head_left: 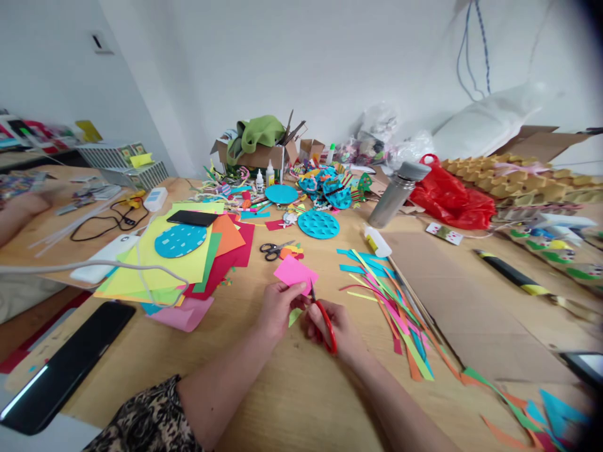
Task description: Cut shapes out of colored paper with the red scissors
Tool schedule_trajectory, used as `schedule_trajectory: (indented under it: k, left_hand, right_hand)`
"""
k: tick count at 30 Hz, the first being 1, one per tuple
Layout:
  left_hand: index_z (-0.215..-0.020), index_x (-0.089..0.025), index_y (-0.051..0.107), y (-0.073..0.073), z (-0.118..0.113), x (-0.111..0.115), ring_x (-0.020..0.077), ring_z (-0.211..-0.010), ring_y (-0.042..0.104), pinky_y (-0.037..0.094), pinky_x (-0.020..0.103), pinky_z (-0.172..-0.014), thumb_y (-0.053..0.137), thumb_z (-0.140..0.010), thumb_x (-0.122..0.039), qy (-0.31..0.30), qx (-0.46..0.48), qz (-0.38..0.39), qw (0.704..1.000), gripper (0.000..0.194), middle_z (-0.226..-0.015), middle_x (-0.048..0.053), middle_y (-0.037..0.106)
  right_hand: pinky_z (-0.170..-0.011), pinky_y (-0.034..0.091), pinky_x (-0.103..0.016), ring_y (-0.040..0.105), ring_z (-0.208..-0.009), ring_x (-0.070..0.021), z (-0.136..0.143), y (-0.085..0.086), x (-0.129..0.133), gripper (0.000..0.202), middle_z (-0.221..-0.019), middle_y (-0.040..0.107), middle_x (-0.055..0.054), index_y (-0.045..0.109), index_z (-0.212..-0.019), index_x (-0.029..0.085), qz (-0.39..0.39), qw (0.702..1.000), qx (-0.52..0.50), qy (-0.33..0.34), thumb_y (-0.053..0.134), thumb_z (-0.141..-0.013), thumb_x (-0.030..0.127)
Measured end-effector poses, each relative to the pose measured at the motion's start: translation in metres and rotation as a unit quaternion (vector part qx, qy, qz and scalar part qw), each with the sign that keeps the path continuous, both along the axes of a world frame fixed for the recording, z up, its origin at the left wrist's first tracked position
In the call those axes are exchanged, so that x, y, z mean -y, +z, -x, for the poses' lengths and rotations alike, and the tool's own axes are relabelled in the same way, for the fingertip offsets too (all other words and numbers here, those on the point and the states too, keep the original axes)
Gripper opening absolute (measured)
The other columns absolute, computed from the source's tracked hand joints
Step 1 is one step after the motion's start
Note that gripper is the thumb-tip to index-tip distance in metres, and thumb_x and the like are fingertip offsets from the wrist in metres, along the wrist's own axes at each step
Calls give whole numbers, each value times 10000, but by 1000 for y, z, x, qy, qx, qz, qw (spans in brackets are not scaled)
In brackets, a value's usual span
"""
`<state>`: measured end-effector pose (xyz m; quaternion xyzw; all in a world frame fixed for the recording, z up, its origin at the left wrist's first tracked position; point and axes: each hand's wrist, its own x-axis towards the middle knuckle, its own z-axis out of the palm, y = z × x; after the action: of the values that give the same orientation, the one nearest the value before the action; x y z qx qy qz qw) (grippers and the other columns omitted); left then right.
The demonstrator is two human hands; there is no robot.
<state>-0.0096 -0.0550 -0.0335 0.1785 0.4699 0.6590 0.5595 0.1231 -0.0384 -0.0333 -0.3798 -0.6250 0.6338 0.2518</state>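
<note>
My left hand (279, 306) pinches a small pink sheet of paper (294, 271) by its lower edge. Red-handled scissors (328, 326) are in my right hand (336, 326), their blade lying against the right side of the pink paper. Below the paper, between my hands, is a pale green scrap (294, 316). A second pair of scissors, black-handled (271, 251), lies flat just beyond my left hand, beside small orange and red paper pieces (292, 250). Right of my right hand, coloured paper strips (400, 307) lie in a loose heap.
Stacked coloured sheets (146, 279) and a black phone (70, 364) are on the left. Blue paper discs (318, 224), a glue bottle (377, 242) and a steel flask (394, 196) stand or lie farther back. Cardboard (461, 301) covers the right. Another person's hand (23, 210) is at far left.
</note>
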Motion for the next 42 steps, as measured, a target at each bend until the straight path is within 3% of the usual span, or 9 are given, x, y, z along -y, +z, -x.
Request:
schedule_trajectory:
  k: [7,14,28,33,42]
  left_hand:
    - [-681,-83,724,-3,-1,0,143,-535,599,452,252,-526,846,-554,-333,1,8,4,1000,305,-588,63,660]
    - [-665,-83,724,-2,-2,-1,142,-530,597,456,256,-525,839,-541,-318,12,10,14,1000,290,-595,66,666]
    - [-670,-81,714,0,-4,1,136,-534,598,448,244,-521,840,-550,-317,19,21,17,999,293,-588,58,651]
    - [-663,-90,697,0,-4,1,137,-527,603,446,242,-512,849,-537,-324,22,23,15,999,306,-583,54,650]
    - [-663,-113,665,3,-3,0,131,-479,587,420,235,-472,834,-537,-312,24,20,12,999,290,-550,40,646]
  right_hand:
    - [-447,377,-253,500,-450,-124,0,5,2,593,-547,577,-21,544,-674,184,-5,1000,1,3,530,-796,765]
    - [-452,360,-234,472,-454,-102,1,2,0,659,-530,547,3,509,-670,185,-11,1000,23,7,512,-734,841]
    - [-429,350,-237,449,-416,-97,2,5,0,606,-485,526,11,519,-644,183,1,1000,25,-13,594,-718,780]
    - [-401,335,-232,450,-389,-97,2,2,-2,659,-466,529,9,515,-622,192,9,999,29,-13,574,-662,846]
    - [-387,294,-214,439,-372,-82,-1,-2,-4,675,-456,525,6,513,-600,185,5,1000,11,7,510,-734,847]
